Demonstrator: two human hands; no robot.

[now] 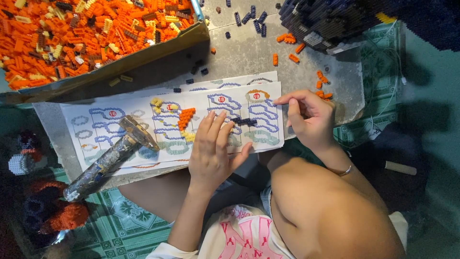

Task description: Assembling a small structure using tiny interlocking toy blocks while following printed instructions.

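My left hand [213,148] lies flat on a printed instruction sheet [115,120], fingers spread, their tips beside a short row of dark blue bricks [244,121]. A small cluster of orange bricks [186,116] and a few yellow ones [156,102] sit on the sheet to the left of that hand. My right hand [309,117] rests at the sheet's right edge, thumb and forefinger pinched together near the corner; whether a brick is between them I cannot tell.
A worn hammer [112,156] lies across the sheet's left part. A cardboard tray [139,55] full of orange bricks stands at the back left. Loose orange bricks [292,48] and dark blue bricks [249,19] scatter on the grey slab [249,52]. A dark brick model [316,21] sits far right.
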